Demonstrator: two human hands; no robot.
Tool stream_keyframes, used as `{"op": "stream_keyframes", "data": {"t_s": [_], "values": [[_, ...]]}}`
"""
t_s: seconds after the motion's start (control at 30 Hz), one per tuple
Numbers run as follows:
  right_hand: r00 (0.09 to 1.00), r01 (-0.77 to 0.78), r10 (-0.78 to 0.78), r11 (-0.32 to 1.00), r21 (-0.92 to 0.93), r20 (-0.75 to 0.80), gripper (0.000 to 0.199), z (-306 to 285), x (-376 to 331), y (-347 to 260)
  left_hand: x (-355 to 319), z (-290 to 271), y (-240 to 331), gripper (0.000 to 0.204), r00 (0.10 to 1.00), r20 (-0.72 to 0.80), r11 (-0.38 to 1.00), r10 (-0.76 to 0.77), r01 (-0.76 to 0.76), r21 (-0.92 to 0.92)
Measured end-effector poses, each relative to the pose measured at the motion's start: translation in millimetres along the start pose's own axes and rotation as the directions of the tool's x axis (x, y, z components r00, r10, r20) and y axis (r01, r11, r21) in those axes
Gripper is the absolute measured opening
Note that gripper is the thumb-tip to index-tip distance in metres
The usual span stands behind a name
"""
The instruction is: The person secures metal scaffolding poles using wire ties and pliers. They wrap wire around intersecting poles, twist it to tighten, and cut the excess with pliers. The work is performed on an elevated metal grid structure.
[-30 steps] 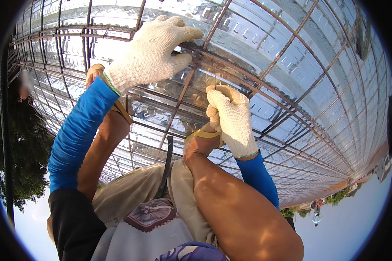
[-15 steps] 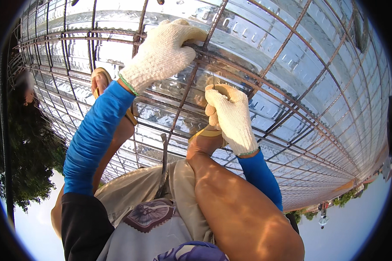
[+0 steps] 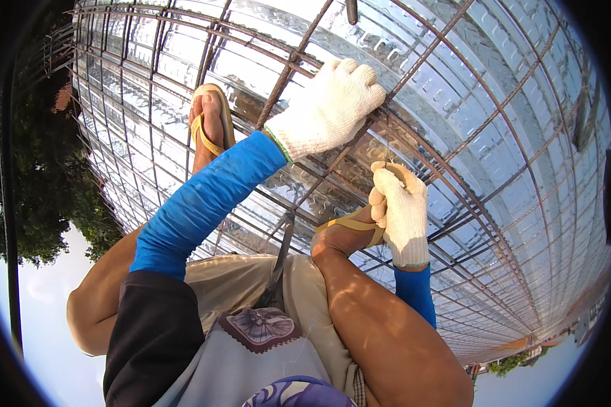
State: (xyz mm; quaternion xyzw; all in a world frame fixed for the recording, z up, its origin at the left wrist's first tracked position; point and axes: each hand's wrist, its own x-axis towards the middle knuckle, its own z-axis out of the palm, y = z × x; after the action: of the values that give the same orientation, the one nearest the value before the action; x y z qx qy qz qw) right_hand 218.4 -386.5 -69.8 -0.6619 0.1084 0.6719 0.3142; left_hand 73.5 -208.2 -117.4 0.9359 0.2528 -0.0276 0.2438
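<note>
A grid of rusty steel reinforcing bars (image 3: 482, 139) lies over shiny ribbed metal decking (image 3: 360, 54). My left hand (image 3: 332, 108), in a white knit glove, is curled over a bar near a crossing in the upper middle. Its knuckles are up, and its fingertips are hidden behind the bar and the hand itself. Lower and to the right, my right hand (image 3: 402, 214), also gloved, is closed in a pinch. A thin wire (image 3: 387, 153) rises from its fingertips toward the bars near my left hand; its far end is hard to make out.
My feet in yellow sandals (image 3: 217, 115) rest on the grid either side of my hands. A dark metal tool (image 3: 283, 251) sticks up at my waist. A short dark rod end (image 3: 352, 12) shows at the top edge. Trees (image 3: 34, 197) stand beyond the left edge.
The view has shifted, so bars, feet and hands sit farther right. My left fingers, with thumb and forefinger stretched along the bar before, are now curled tighter. My right hand keeps its pinch.
</note>
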Motion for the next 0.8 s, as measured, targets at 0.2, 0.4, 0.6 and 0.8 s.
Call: {"op": "stream_keyframes", "data": {"t_s": [0.2,0.4,0.6,0.8], "values": [[1.000,0.000,0.000,1.000,0.011,0.018,0.025,-12,-6,16,11,1,1,0.036,0.999,0.012,0.999,0.048,-0.048,0.024],[0.991,0.092,-0.106,0.981,0.172,0.075,0.026,-64,-42,45,7,-12,10,0.045,0.999,-0.023,0.986,0.037,-0.041,-0.160],[0.963,0.023,-0.013,0.999,0.034,-0.269,0.028,-93,-90,55,47,1,69,0.037,0.972,-0.165,0.979,0.168,-0.184,-0.088],[0.897,0.101,-0.009,0.978,0.185,-0.442,0.030,-90,-84,96,85,49,101,0.027,0.993,0.066,0.995,0.099,-0.098,-0.028]]}}
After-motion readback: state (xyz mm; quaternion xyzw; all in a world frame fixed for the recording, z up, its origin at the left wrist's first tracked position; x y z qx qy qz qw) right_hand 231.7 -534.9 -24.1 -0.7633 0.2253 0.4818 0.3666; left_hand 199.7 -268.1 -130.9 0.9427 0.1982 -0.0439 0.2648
